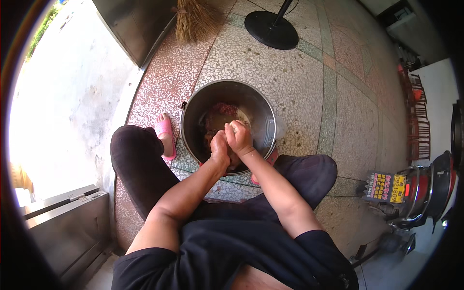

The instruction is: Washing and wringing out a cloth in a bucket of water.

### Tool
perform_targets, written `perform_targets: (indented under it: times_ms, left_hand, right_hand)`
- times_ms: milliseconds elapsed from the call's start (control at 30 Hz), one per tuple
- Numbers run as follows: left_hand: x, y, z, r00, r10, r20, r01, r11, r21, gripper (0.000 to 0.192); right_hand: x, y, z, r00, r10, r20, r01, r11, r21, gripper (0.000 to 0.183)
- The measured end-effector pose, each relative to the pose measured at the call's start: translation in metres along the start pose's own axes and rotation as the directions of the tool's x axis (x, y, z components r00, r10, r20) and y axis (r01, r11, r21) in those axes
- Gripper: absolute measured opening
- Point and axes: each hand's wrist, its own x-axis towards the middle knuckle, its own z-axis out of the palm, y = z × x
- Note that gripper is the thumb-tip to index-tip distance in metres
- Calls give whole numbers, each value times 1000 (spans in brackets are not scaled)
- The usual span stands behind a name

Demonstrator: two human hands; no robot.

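Note:
A deep metal bucket [266, 108] stands on the floor between my feet. Over its near half, my left hand [220, 148] and my right hand [239, 137] press together, fingers curled into tight fists. Both look wet. Reddish-brown material [235, 160] shows between my wrists and seems to be in their grip; its kind is unclear, and most of it is hidden by the hands. Deeper in the bucket lies pink-red speckled material [224, 108] in murky water. My forearms hide part of the near rim.
A straw broom [195, 21] and a round black stand base [271, 30] are beyond the bucket on the terrazzo floor [253, 65]. To the left is a metal door [134, 25] by a bright opening. At right stand a motorcycle [417, 195] and wooden chairs [417, 123].

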Motion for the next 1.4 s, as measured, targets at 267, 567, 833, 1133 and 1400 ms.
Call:
perform_targets:
  times_ms: [267,567,833,1133,1400]
  left_hand:
    - [11,28,-37,308,99,946,189,968,-163,22]
    - [-28,63,27,848,-104,519,181,978,-100,16]
    - [38,111,-28,864,238,443,-57,921,-384,15]
    - [-5,87,5,820,83,566,51,975,-216,20]
    - [-34,109,15,781,252,572,-232,966,-110,14]
  right_hand:
    - [-31,-86,0,941,-336,45,329,937,116,13]
    - [-4,39,-31,996,-80,33,86,885,-458,16]
    - [19,-38,-81,482,177,858,-384,923,25,22]
    - [14,-26,-48,991,-56,126,107,890,-444,78]
    - [8,1,-46,762,382,524,-403,912,-79,37]
